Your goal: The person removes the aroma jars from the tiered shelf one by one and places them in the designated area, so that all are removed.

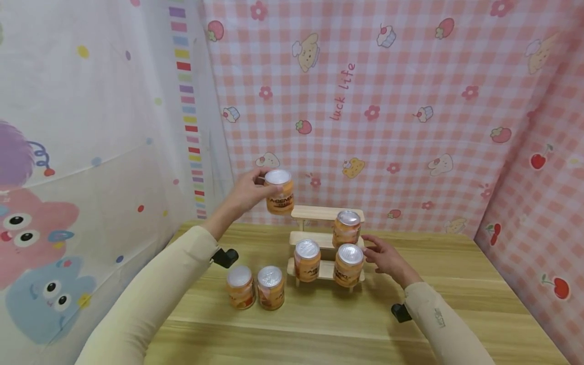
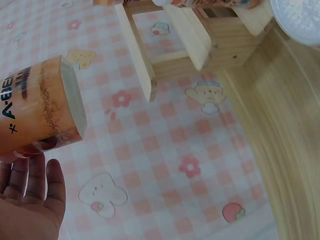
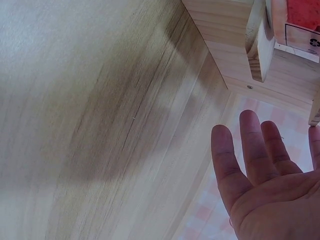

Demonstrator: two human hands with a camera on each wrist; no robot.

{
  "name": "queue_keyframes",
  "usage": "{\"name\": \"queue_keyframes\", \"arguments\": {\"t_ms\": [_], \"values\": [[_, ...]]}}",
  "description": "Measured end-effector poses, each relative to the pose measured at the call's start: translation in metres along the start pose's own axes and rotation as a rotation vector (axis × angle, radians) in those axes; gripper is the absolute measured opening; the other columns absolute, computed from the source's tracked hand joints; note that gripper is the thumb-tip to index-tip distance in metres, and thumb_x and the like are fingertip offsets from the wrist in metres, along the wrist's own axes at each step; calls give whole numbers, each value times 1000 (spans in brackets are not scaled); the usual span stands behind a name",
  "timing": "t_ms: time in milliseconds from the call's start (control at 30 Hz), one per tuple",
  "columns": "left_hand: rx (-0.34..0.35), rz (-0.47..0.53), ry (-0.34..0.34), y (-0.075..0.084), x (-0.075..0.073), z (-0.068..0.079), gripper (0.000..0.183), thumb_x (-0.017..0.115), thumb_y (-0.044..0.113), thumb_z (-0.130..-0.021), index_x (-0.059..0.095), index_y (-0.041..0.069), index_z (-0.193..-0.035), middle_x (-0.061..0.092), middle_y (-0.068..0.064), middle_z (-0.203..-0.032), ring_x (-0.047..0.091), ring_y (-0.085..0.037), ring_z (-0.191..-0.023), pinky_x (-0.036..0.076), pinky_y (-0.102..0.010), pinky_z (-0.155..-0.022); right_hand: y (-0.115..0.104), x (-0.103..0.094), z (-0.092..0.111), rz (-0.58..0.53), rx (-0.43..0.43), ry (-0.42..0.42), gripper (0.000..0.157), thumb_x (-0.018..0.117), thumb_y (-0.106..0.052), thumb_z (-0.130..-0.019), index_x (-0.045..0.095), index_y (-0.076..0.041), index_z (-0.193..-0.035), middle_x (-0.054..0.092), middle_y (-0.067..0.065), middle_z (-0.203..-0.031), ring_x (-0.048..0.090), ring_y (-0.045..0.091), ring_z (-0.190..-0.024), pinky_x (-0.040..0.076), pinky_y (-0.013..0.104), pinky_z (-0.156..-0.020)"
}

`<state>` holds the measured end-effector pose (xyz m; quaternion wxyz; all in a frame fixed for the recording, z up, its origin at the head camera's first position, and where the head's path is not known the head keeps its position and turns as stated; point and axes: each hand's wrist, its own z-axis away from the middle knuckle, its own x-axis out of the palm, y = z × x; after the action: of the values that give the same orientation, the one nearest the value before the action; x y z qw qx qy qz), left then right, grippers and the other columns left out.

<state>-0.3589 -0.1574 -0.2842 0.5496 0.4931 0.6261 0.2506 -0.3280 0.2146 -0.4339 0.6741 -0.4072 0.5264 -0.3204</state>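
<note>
My left hand (image 1: 250,192) grips an orange can (image 1: 280,197) with a silver lid, raised upright just left of the top tier of a small three-tier wooden stand (image 1: 327,213). In the left wrist view the held can (image 2: 42,107) shows its label, and the fingers (image 2: 35,182) curl beneath it. Beside the stand's right side is my right hand (image 1: 388,259), fingers extended, holding nothing; one fingertip (image 3: 314,137) is at a plank's end. On the bottom tier are a left can (image 1: 307,266) and a right can (image 1: 349,271). Another can (image 1: 347,230) sits on the middle tier, right end, its base hidden.
Two more cans, one (image 1: 241,290) and its neighbour (image 1: 271,291), stand upright on the wooden table (image 1: 319,329) left of the stand. A pink checked cloth (image 1: 388,142) hangs behind, and a white patterned cloth (image 1: 114,177) hangs at the left.
</note>
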Motion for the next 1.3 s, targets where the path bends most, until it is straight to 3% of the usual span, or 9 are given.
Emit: {"name": "queue_keyframes", "arguments": {"t_ms": [233,467,733,1000,1300], "values": [[-13,16,29,-8,-20,12,57,75,28,-89,53,6,-136,58,-14,-122,56,-28,-110,51,-42,-81,0,3,-1,-16,20,16,51,48,-22,-106,33,-7,-153,40,35,-145,51,48,-124,48,61,-90],[-18,2,47,-21,-36,24,59,75,29,-89,51,4,-137,56,-14,-126,53,-29,-115,49,-43,-88,0,3,-2,-23,31,16,52,47,-23,-107,31,-7,-153,39,35,-146,50,49,-125,45,64,-92],[-5,-58,68,-37,-49,39,61,75,29,-89,51,1,-138,57,-16,-124,50,-29,-115,44,-42,-91,3,4,-3,-14,30,17,51,47,-24,-107,31,-8,-153,39,35,-146,49,49,-126,47,62,-92],[-57,-122,68,-49,-60,63,63,74,33,-90,50,1,-138,58,-17,-124,51,-31,-117,45,-40,-87,2,5,-2,-24,34,19,52,48,-24,-107,32,-9,-154,39,34,-146,50,48,-125,46,63,-93],[-79,-110,77,-67,-69,85,58,72,30,-92,50,0,-136,56,-18,-124,53,-31,-113,49,-35,-84,3,3,-3,-22,27,22,51,48,-23,-106,33,-9,-153,41,34,-145,52,48,-123,47,63,-91]]}}
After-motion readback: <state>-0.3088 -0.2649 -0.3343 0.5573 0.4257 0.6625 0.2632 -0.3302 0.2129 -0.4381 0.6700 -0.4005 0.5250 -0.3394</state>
